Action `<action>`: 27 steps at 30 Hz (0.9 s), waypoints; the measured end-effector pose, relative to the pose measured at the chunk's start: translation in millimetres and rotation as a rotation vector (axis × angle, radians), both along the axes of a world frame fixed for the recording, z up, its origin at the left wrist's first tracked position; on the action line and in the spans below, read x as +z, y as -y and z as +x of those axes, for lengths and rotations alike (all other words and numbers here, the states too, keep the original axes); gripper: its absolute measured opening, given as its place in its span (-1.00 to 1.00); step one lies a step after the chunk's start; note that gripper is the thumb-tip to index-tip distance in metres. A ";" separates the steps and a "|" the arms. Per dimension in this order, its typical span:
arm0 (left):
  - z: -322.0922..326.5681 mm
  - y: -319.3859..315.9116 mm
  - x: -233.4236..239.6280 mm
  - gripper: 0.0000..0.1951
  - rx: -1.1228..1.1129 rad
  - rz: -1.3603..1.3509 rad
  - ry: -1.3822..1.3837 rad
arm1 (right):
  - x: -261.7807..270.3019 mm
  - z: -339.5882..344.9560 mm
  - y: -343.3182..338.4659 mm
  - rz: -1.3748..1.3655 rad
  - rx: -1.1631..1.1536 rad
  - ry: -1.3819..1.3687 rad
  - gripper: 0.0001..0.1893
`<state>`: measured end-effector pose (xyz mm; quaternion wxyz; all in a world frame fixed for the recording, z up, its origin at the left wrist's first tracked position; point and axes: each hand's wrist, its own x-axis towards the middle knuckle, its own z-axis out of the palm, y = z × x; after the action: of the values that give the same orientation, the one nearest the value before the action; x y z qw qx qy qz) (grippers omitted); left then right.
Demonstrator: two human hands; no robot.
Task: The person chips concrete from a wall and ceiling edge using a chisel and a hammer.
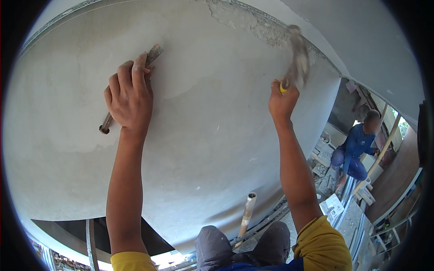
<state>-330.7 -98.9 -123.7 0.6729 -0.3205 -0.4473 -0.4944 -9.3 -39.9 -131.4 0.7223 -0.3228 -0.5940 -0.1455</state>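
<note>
My left hand [130, 89] grips a flat steel cold chisel [155, 54] against the grey plastered wall [203, 128]. The chisel lies at a slant: its broad end points up and right, and its other end sticks out below the hand. To the right, my right hand [284, 98] is closed around the handle of a hammer [298, 56]. A yellow bit of the grip shows at the fist, while the head is blurred. Behind the hammer, a band of rough, chipped plaster [257, 30] runs along the wall's top edge.
A person in blue [357, 149] crouches at the right among rubble and wooden poles [383, 152]. Metal channels [342, 200] lie on the floor there. Near my knees stands an upright pipe [249, 210]. At lower left a dark opening [157, 237] breaks the wall.
</note>
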 end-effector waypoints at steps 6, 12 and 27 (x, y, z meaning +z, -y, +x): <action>5.2 4.7 3.8 -0.68 0.004 -0.033 0.015 | 14.0 19.4 -37.9 -0.059 -0.310 0.217 -0.86; 3.5 -1.1 -0.5 -0.66 0.029 -0.008 0.008 | 5.6 9.1 -5.8 -0.064 -0.031 -0.051 -0.92; 3.4 -0.5 3.2 -0.70 0.023 0.035 -0.007 | 4.4 21.0 -36.0 0.206 0.013 -0.081 -0.91</action>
<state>-327.3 -98.4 -120.5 0.6855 -0.3054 -0.4399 -0.4932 11.7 -3.9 -127.1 0.7759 -0.2486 -0.5484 -0.1881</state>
